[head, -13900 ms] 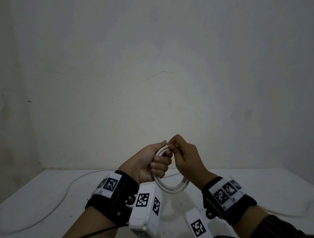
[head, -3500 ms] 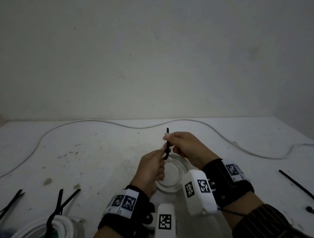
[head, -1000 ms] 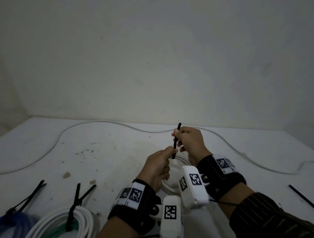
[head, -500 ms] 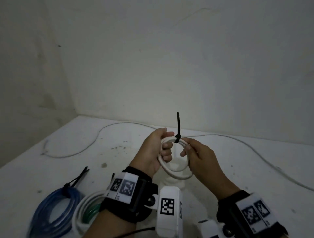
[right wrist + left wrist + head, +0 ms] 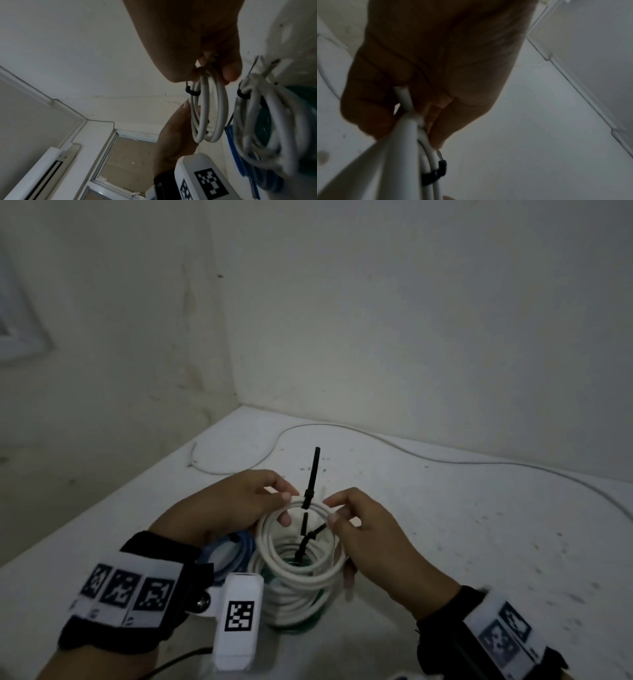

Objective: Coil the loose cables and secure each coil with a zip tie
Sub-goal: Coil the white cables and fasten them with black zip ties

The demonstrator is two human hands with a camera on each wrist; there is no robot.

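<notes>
A small white cable coil (image 5: 298,571) hangs just above a pile of tied coils, with a black zip tie (image 5: 311,481) closed round its top and the tail sticking up. My left hand (image 5: 287,507) pinches the coil left of the tie, and my right hand (image 5: 331,511) pinches it on the right. The left wrist view shows fingers (image 5: 368,119) curled round the white coil (image 5: 402,155), with the zip tie (image 5: 436,174) just beyond. In the right wrist view, the coil (image 5: 205,108) hangs from my fingertips (image 5: 229,73) with its tie (image 5: 192,92).
Under the held coil lies a larger white coil (image 5: 291,601) tied with a black zip tie (image 5: 305,542), over a green one (image 5: 320,601), and a blue coil (image 5: 236,547) lies beside it. A loose white cable (image 5: 376,436) runs along the table's back edge. Walls meet at the left corner.
Both hands carried the tied white coil left and down, so it now hangs over the pile of tied coils. The view has swung left towards the corner.
</notes>
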